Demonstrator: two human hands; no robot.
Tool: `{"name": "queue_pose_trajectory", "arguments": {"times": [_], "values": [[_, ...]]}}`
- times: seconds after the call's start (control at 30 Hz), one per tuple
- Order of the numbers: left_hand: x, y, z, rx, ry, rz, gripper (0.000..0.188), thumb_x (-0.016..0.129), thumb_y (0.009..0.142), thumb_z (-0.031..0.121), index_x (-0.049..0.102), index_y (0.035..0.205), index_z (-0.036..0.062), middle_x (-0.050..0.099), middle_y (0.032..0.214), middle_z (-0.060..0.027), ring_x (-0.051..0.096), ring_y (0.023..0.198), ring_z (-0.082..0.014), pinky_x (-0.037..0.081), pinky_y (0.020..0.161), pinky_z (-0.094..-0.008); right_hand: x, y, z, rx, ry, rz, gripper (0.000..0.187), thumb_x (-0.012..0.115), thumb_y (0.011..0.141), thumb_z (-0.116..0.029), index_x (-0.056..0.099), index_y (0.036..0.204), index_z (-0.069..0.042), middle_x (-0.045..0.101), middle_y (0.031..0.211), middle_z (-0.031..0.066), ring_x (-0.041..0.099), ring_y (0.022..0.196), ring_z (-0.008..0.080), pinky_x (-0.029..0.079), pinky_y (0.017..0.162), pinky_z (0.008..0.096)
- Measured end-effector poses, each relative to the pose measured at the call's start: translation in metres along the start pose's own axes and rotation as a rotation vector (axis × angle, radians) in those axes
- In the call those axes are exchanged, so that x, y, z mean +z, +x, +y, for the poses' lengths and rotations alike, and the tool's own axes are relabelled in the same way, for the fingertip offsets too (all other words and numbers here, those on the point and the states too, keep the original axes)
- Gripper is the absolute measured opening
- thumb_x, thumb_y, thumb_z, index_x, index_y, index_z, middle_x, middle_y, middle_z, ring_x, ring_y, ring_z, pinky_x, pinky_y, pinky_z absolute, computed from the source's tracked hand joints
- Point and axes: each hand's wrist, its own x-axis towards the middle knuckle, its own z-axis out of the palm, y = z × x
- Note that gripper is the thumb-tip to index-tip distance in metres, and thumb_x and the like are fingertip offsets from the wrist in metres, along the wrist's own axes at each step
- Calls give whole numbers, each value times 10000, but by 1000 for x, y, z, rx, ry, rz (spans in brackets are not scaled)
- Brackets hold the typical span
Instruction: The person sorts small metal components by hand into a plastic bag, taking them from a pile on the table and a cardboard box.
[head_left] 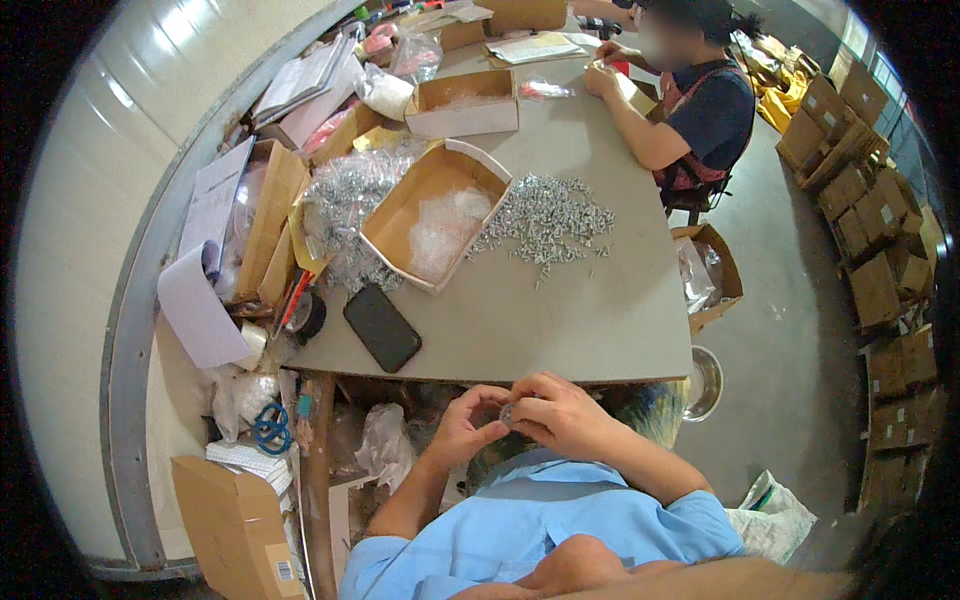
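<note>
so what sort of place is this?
Probably a small packing workshop: loose screw-like parts heaped on a table, a shallow box of clear plastic beside them, and cartons stacked at right.

Left hand (pixel 462 430) and right hand (pixel 568 418) sit close together, fingers (pixel 535 409) curled.

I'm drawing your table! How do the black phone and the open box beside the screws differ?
The black phone is flat; the open box has raised walls. The phone is smaller than the box. The box holds clear plastic; nothing lies on the phone. Both are roughly rectangular.
</note>
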Motion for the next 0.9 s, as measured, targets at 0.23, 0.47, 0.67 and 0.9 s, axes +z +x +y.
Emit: {"name": "queue_pose_trajectory", "arguments": {"times": [0.23, 0.47, 0.67, 0.9], "values": [[7, 17, -4, 221, 541, 102, 163, 616, 878, 154, 617, 889, -8, 636, 919, -117, 608, 845, -217, 475, 764, -314, -7, -7, 6, 197, 23, 16, 123, 644, 801, -142, 587, 859, -49, 588, 827, 131, 587, 786, 333, 474, 670, 424], [9, 28, -3, 210, 652, 87, 149, 602, 882, 146, 582, 884, -2, 601, 860, -103, 565, 763, -223, 455, 697, -301, -4, -3, 21, 194, 16, 76, 144, 639, 785, -125, 545, 861, -48, 563, 809, 140, 562, 785, 351, 454, 672, 433], [-6, 39, 24, 22, 670, 99, 142, 588, 895, 143, 578, 859, 7, 563, 759, -46, 525, 685, -129, 455, 621, -283, -11, 1, 32, 209, 119, 78, 121, 622, 762, -86, 539, 836, -40, 555, 826, 139, 546, 818, 335, 450, 696, 417], [-114, 122, 109, 603, 1056, 852, 133, 590, 898, 132, 605, 908, 0, 607, 802, -43, 538, 724, -117, 457, 645, -264, -24, -11, 68, 433, 118, 249, 76, 625, 770, -64, 562, 800, -34, 565, 826, 118, 562, 797, 306, 462, 713, 388]]}}
